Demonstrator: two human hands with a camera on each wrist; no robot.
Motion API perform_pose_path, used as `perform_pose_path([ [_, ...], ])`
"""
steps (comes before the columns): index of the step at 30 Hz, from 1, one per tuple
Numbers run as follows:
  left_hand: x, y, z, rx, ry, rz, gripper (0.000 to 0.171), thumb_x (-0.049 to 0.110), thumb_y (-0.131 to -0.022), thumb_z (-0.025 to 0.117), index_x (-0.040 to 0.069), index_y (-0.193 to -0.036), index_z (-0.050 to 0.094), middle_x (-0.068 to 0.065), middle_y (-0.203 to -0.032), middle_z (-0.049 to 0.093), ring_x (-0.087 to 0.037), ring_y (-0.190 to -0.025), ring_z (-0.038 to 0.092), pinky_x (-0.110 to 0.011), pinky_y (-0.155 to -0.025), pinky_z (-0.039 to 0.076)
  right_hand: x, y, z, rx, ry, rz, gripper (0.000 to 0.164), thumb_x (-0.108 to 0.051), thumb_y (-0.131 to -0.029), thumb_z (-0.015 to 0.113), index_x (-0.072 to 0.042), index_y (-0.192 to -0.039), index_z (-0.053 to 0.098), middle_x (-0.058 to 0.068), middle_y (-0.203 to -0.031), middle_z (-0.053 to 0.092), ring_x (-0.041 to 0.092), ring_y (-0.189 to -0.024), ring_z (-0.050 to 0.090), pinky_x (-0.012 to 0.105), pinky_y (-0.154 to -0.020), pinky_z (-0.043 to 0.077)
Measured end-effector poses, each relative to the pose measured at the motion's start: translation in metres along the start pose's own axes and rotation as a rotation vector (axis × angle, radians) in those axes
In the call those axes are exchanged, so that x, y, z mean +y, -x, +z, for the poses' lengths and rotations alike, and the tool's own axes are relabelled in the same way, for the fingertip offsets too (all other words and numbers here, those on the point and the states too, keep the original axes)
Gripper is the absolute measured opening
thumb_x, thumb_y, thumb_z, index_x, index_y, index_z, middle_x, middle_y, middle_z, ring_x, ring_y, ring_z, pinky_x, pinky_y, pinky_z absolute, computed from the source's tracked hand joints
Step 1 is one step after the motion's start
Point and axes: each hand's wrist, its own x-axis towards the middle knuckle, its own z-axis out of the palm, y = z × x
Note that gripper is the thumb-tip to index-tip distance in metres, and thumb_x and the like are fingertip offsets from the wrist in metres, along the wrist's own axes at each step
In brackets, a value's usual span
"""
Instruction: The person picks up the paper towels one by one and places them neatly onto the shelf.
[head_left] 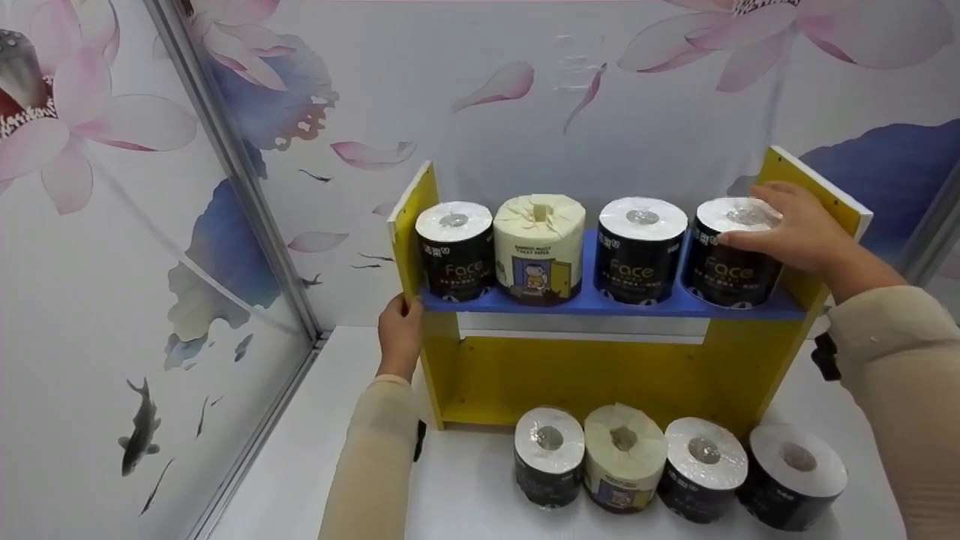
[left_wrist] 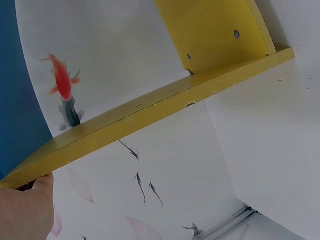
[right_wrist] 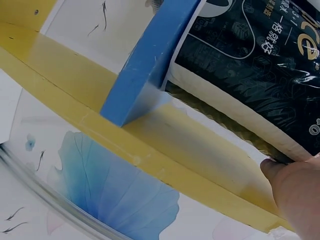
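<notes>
A small yellow shelf (head_left: 585,375) with a blue board (head_left: 517,301) stands on the white table. On the blue board is a row of toilet paper rolls: a black-wrapped roll (head_left: 455,259) at the left, a cream-wrapped roll (head_left: 540,251), another black-wrapped roll (head_left: 641,255), and a black-wrapped roll (head_left: 727,266) at the right end. My right hand (head_left: 799,229) grips that right-end roll by its upper part, close to the right side panel (right_wrist: 200,180). My left hand (head_left: 401,334) grips the front edge of the left side panel (left_wrist: 120,117), level with the blue board; some fingers are hidden.
In front of the shelf, more rolls stand on the table (head_left: 457,495): a black-wrapped one (head_left: 550,457), a cream one (head_left: 625,457) and two black-wrapped ones (head_left: 703,469) to the right. A flower-printed wall (head_left: 465,45) rises behind, and a metal-edged panel (head_left: 232,157) at the left.
</notes>
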Motion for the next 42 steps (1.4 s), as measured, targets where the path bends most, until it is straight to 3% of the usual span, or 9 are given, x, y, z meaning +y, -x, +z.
perform_pose_path([
  [7, 0.000, -0.002, -0.001, 0.004, -0.002, 0.007, 0.037, 0.019, -0.100, 0.046, -0.001, -0.129, 0.056, -0.017, -0.107, 0.059, -0.025, -0.089, 0.048, -0.037, -0.078, 0.039, -0.005, 0.003, 0.002, 0.083, 0.033, -0.066, 0.097, -0.043, -0.083, 0.071, 0.004, -0.151, 0.020, 0.030, -0.155, 0.010, 0.051, -0.140, 0.007, 0.068, -0.107, 0.010],
  [15, -0.002, -0.003, 0.000, 0.002, -0.005, -0.006, 0.041, 0.021, -0.100, 0.047, 0.000, -0.134, 0.053, -0.018, -0.122, 0.059, -0.028, -0.103, 0.053, -0.043, -0.091, 0.043, -0.015, 0.014, 0.008, 0.220, 0.043, -0.111, 0.090, -0.043, -0.084, 0.071, -0.004, -0.152, 0.026, 0.021, -0.158, 0.014, 0.045, -0.143, 0.005, 0.069, -0.107, 0.013],
  [22, -0.003, -0.001, -0.002, 0.007, -0.016, -0.031, 0.042, 0.022, -0.100, 0.047, 0.000, -0.135, 0.052, -0.019, -0.126, 0.058, -0.029, -0.107, 0.054, -0.044, -0.094, 0.043, -0.020, 0.028, 0.017, 0.354, 0.122, -0.187, 0.089, -0.038, -0.083, 0.073, -0.010, -0.153, 0.027, 0.020, -0.155, 0.024, 0.043, -0.142, 0.016, 0.066, -0.107, 0.018],
  [29, -0.002, -0.001, -0.001, 0.005, -0.018, -0.023, 0.042, 0.022, -0.100, 0.047, 0.000, -0.136, 0.052, -0.019, -0.125, 0.058, -0.029, -0.108, 0.054, -0.044, -0.095, 0.043, -0.021, 0.044, 0.025, 0.452, 0.193, -0.287, 0.087, -0.026, -0.077, 0.080, -0.012, -0.150, 0.034, 0.019, -0.149, 0.035, 0.042, -0.137, 0.029, 0.064, -0.100, 0.032],
  [32, -0.002, -0.001, 0.000, 0.004, -0.014, -0.011, 0.039, 0.021, -0.100, 0.047, 0.000, -0.132, 0.054, -0.019, -0.118, 0.060, -0.027, -0.101, 0.053, -0.041, -0.089, 0.043, -0.021, 0.049, 0.029, 0.494, 0.222, -0.347, 0.088, -0.022, -0.074, 0.082, -0.012, -0.149, 0.036, 0.018, -0.147, 0.038, 0.041, -0.134, 0.033, 0.063, -0.097, 0.036],
  [37, -0.001, 0.000, 0.000, 0.011, -0.020, 0.024, 0.032, 0.020, -0.099, 0.048, -0.002, -0.119, 0.060, -0.013, -0.089, 0.054, -0.023, -0.080, 0.045, -0.034, -0.072, 0.037, -0.020, 0.057, 0.035, 0.565, 0.214, -0.449, 0.089, -0.016, -0.069, 0.083, -0.010, -0.147, 0.040, 0.019, -0.144, 0.042, 0.040, -0.131, 0.037, 0.060, -0.098, 0.037],
  [42, 0.000, 0.000, -0.001, 0.008, -0.016, 0.022, 0.033, 0.020, -0.100, 0.048, -0.002, -0.122, 0.059, -0.011, -0.090, 0.054, -0.022, -0.082, 0.046, -0.032, -0.072, 0.037, -0.020, 0.064, 0.040, 0.602, 0.204, -0.504, 0.089, -0.015, -0.065, 0.084, -0.008, -0.145, 0.043, 0.019, -0.141, 0.044, 0.041, -0.128, 0.040, 0.057, -0.100, 0.037],
])
